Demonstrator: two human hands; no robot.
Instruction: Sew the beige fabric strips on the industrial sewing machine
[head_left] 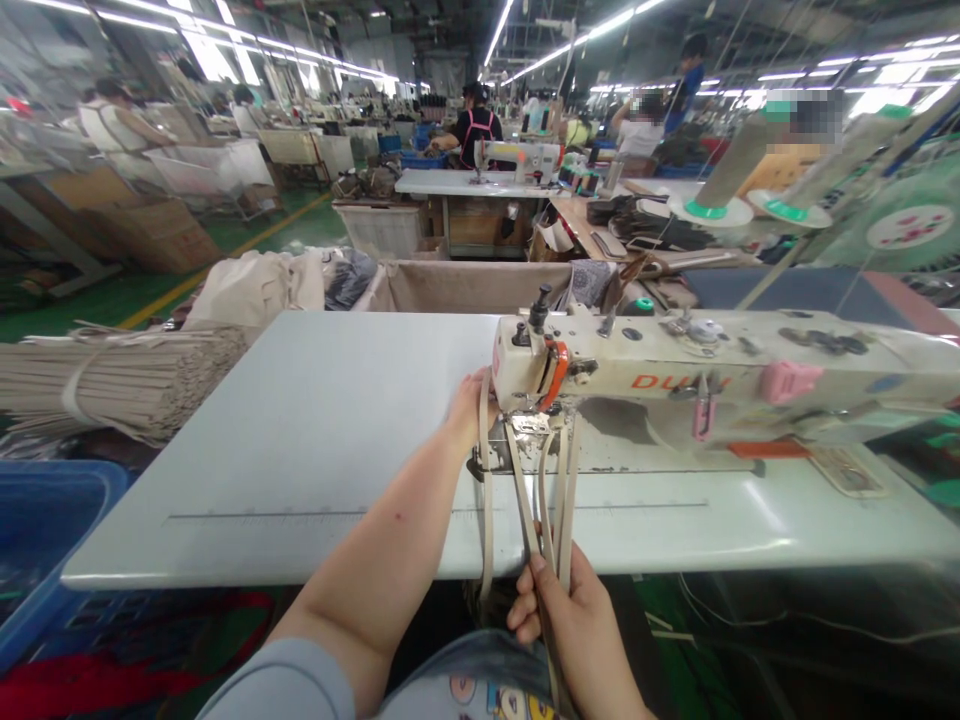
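Several narrow beige straps (568,490) run from under the head of a cream sewing machine (675,375) down over the table's front edge. My right hand (566,595) is closed around them at that edge, thumb on top. My left hand (475,408) lies at the left side of the machine head, beside the needle area; its fingertips are hidden behind the machine and a strap, so its grip cannot be made out. One strap hangs past my left wrist. The metal presser area (529,424) sits between the two hands, above my right hand.
The white table (322,400) carries a printed ruler line. At left are a tied bundle of beige strips (120,385) and a blue basket (60,480). A fabric-lined bin (472,285) stands behind the table. Thread cones (724,175) rise at right. Several people are farther back.
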